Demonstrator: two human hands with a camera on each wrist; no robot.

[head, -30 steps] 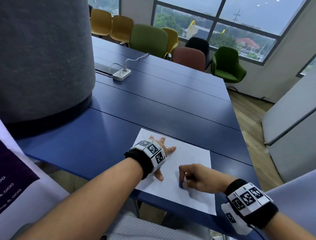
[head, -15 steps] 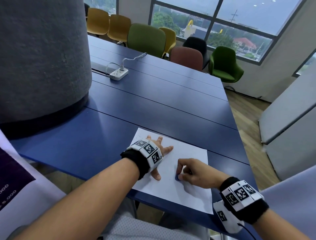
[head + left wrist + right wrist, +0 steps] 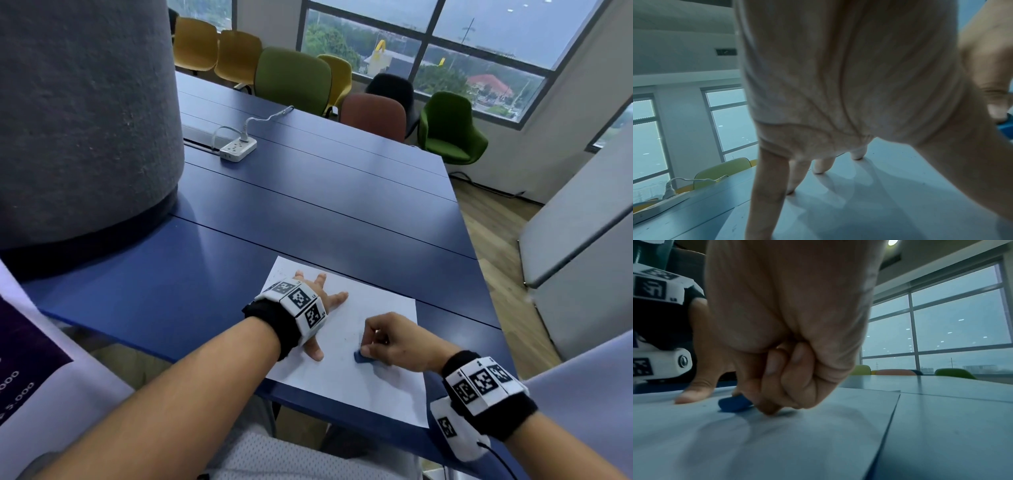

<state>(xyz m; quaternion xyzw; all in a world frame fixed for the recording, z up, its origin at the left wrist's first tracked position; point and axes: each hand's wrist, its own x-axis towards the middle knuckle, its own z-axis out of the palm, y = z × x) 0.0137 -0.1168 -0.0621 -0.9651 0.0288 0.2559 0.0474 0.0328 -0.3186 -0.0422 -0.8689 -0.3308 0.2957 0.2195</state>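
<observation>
Eraser (image 3: pixel 363 357) pinched under right hand (image 3: pixel 397 344), on paper (image 3: pixel 376 387), beside left hand (image 3: pixel 317 308)

We observe a blue table (image 3: pixel 325 219) carrying a white paper sheet (image 3: pixel 342 390) lying flat near its front edge and, well apart farther back, a white power strip (image 3: pixel 238 148) with its cable.

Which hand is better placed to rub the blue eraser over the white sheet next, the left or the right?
Right. The right hand pinches the blue eraser down on the paper. The left hand lies flat on the sheet with spread fingers, probably best left steadying it.
</observation>
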